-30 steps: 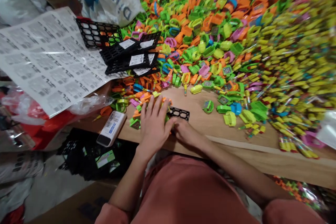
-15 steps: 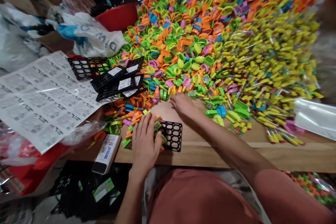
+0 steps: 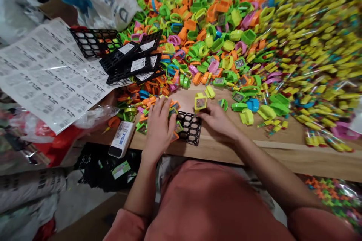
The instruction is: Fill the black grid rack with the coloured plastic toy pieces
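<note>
My left hand (image 3: 160, 128) lies over the left part of a black plastic grid tray (image 3: 190, 128), fingers across its far edge and thumb at its right. Under and around this hand sit orange, green and yellow toy watches on the tray; the hand hides part of them. The tray's right end shows bare holes. My right hand (image 3: 219, 122) pinches a yellow toy watch (image 3: 200, 102) with a square picture face, raised just beyond the tray's far right corner. Beside that hand lies a green toy watch (image 3: 223, 104) on the wooden table (image 3: 271, 153).
A large heap of coloured toy watches (image 3: 192, 26) covers the back. Yellow-capped sticks (image 3: 316, 45) are piled right. Labelled black trays (image 3: 132, 60) and a label sheet (image 3: 51, 79) lie left. A white box-like object (image 3: 122, 139) sits at the front edge.
My right hand has come back from the heap toward the tray with a yellow toy watch in its fingers. My left hand stays on the tray. The view has tilted downward.
</note>
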`<state>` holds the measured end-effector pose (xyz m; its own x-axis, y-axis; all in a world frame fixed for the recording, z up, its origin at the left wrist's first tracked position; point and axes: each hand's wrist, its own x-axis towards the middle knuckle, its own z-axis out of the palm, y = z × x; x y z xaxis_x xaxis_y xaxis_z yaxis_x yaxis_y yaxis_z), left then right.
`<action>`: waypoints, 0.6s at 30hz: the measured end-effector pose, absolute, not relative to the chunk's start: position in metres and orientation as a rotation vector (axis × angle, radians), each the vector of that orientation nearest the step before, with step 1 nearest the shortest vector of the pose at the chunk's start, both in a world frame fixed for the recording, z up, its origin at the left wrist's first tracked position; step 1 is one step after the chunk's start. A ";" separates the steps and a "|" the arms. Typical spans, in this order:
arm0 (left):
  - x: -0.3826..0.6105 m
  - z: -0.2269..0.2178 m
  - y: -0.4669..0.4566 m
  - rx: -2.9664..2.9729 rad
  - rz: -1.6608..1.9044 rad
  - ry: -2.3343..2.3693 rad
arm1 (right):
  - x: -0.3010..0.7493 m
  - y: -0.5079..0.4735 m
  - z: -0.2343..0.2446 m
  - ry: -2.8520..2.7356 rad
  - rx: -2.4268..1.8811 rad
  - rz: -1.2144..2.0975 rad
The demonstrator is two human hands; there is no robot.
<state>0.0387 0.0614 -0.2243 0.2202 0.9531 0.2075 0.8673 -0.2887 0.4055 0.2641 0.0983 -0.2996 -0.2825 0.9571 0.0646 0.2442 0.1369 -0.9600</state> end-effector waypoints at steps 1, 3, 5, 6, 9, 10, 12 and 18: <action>0.039 -0.225 0.061 2.302 0.608 1.737 | 0.256 0.092 -0.305 -1.606 -1.115 1.277; 0.039 -0.226 0.059 2.321 0.596 1.739 | 0.239 0.085 -0.314 -1.559 -1.010 1.372; 0.038 -0.227 0.057 2.338 0.596 1.746 | 0.227 0.082 -0.321 -1.596 -0.955 1.377; 0.038 -0.228 0.055 2.350 0.596 1.747 | 0.224 0.081 -0.323 -1.638 -0.948 1.354; 0.037 -0.231 0.052 2.384 0.588 1.750 | 0.220 0.080 -0.328 -1.830 -0.972 1.199; 0.037 -0.231 0.051 2.393 0.583 1.750 | 0.219 0.078 -0.329 -1.894 -0.978 1.125; 0.038 -0.229 0.052 2.412 0.562 1.747 | 0.215 0.075 -0.330 -2.015 -0.978 0.991; 0.040 -0.225 0.074 2.507 0.368 1.729 | 0.206 0.082 -0.323 -2.276 -1.011 0.921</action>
